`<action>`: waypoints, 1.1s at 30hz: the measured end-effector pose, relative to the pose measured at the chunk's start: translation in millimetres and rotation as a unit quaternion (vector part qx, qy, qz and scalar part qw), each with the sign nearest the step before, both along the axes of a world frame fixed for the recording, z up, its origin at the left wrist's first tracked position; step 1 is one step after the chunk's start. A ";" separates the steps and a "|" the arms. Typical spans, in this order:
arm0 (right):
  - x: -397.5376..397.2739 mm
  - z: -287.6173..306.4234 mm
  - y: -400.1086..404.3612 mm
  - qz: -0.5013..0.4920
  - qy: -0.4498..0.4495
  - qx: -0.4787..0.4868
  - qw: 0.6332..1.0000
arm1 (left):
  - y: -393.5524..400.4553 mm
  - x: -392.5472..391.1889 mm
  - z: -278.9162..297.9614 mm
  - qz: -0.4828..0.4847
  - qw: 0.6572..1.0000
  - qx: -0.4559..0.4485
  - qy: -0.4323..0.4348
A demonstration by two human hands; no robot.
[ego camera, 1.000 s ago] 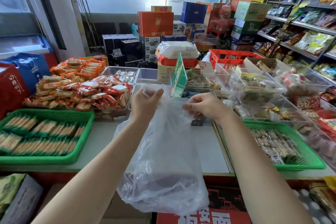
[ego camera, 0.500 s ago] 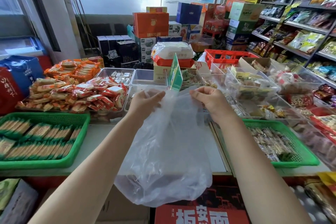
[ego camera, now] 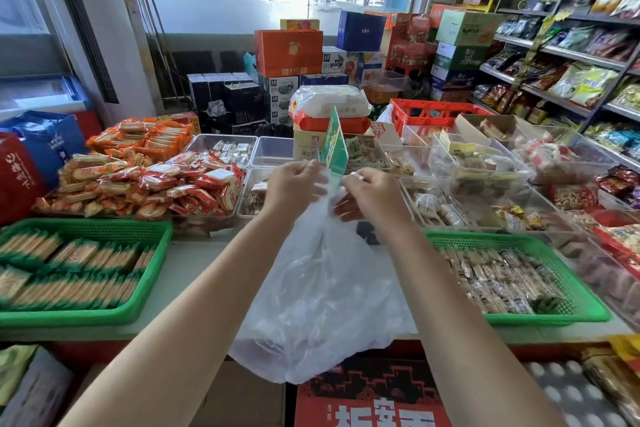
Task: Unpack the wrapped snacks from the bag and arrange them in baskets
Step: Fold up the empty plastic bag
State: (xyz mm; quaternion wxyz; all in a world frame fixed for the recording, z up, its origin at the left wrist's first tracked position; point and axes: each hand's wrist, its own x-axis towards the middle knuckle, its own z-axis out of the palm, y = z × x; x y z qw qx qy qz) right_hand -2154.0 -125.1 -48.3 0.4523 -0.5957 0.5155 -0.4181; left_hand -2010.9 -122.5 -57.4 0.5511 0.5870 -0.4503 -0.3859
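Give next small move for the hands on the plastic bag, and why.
Probably set it aside: both hands, left hand and right hand, pinch the top of the clear plastic bag, which hangs limp and looks empty, while both green baskets already hold snacks.

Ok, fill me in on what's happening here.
A person stands at a shop counter, both hands pinching the top of a clear plastic bag: left hand, right hand. The bag hangs over the counter edge and looks nearly empty. Green baskets on the left and right already hold wrapped snacks.
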 end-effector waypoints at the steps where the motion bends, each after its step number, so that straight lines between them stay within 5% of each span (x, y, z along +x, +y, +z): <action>1: 5.1 1.6 2.9 0.029 -0.004 0.009 1.000 | 1.6 -4.1 0.8 -0.017 1.000 -0.002 0.008; 13: -3.0 5.4 3.5 0.132 -0.048 0.011 0.990 | 13.8 11.6 -8.0 -0.202 0.978 -0.044 0.014; 17: -8.3 6.7 2.3 0.176 -0.048 -0.004 0.983 | 12.7 17.1 -16.2 -0.155 0.987 -0.048 0.012; 20: -15.4 8.0 0.3 0.121 -0.052 -0.039 0.991 | 13.8 17.3 -20.6 -0.128 0.990 -0.045 0.038; 23: -27.9 4.8 -8.5 0.041 0.050 -0.142 0.988 | 17.6 20.0 -19.1 -0.164 0.981 -0.059 0.086; 26: -33.6 7.3 -10.2 0.112 0.144 -0.150 0.972 | 22.0 21.0 -13.2 -0.213 0.964 -0.084 0.134; 33: -33.2 26.9 0.0 0.160 0.109 -0.159 0.968 | 23.8 15.7 3.2 -0.204 0.954 -0.100 0.196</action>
